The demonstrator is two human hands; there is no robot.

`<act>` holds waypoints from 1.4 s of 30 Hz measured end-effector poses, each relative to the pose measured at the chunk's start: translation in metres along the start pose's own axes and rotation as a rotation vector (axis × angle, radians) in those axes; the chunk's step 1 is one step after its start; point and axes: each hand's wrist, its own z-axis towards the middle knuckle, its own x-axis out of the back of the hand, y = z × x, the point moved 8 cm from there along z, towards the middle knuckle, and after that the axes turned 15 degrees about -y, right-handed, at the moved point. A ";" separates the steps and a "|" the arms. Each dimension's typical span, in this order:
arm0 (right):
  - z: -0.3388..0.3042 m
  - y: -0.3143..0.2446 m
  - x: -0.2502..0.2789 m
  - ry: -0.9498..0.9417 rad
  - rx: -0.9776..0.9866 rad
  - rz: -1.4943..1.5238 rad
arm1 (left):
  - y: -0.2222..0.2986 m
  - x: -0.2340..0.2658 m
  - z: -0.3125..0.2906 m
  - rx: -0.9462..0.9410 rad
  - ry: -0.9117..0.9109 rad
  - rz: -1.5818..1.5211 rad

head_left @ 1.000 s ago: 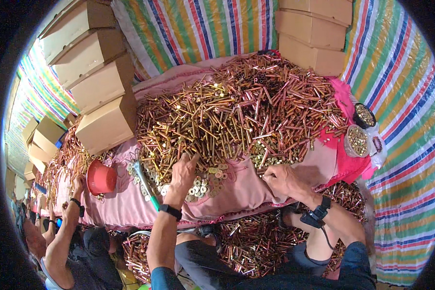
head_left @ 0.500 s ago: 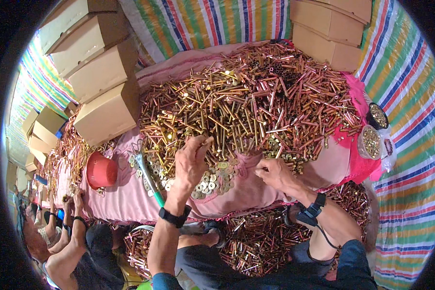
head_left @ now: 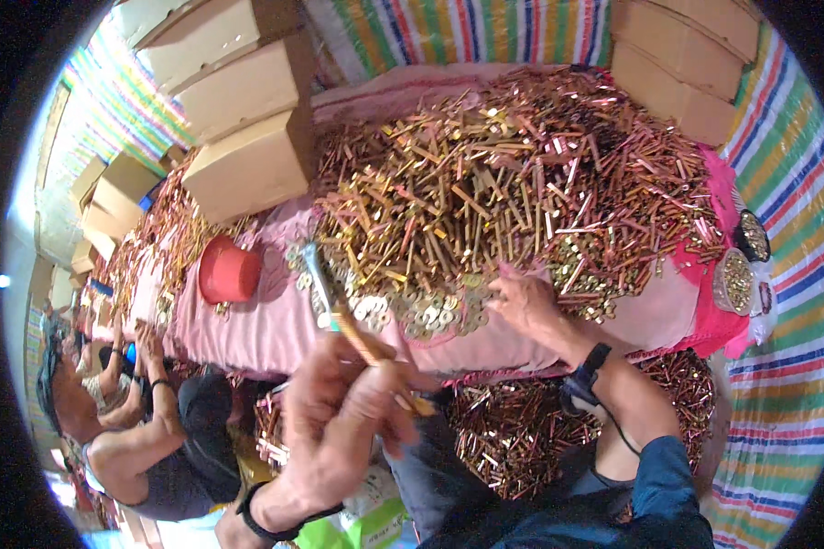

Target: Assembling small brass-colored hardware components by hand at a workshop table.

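Observation:
My left hand (head_left: pixel 334 425) is raised in front of the table edge, its fingers closed around a long brass-coloured bolt (head_left: pixel 361 337). Motion smears the fingers and the bolt's lower end. Over the front of the pile, my right hand (head_left: pixel 533 309) has its fingers curled down between flat washers (head_left: pixel 435 314) and small brassy nuts (head_left: pixel 584 295). Whatever lies between those fingertips is too small to make out. Behind both hands spreads a big heap of bolts and metal sleeves (head_left: pixel 467 188). A metal tool (head_left: pixel 319 274) lies left of the washers, partly hidden by my left hand.
On the pink cloth (head_left: pixel 288 325) sits a red bucket (head_left: pixel 229 270). Cardboard boxes (head_left: pixel 247 169) are stacked at left, more boxes (head_left: pixel 677 73) at back right. Tubs of small parts (head_left: pixel 734 282) stand at right. More bolts (head_left: pixel 513 430) lie below the table. A co-worker (head_left: pixel 142 430) sits at left.
My left hand has come from the pile back toward me and lower, with the bolt in it. My right hand has moved slightly up and to the right. The whole view has shifted.

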 end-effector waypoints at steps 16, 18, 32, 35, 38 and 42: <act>-0.031 0.002 0.024 -0.106 -0.210 1.038 | -0.158 -0.103 0.079 0.061 -0.150 -0.474; -0.039 -0.005 0.036 -0.099 -0.149 1.207 | -0.182 -0.083 0.089 0.011 -0.092 -0.343; -0.055 -0.047 0.063 -0.118 0.019 1.371 | -0.204 -0.047 0.115 -0.255 0.096 0.331; -0.061 -0.042 0.063 -0.112 0.009 1.432 | -0.190 -0.051 0.114 -0.348 0.145 0.487; -0.064 -0.041 0.064 -0.106 -0.003 1.516 | -0.194 -0.053 0.118 -0.317 0.122 0.471; -0.064 -0.046 0.066 -0.190 0.047 1.365 | -0.203 -0.060 0.126 -0.251 0.028 0.350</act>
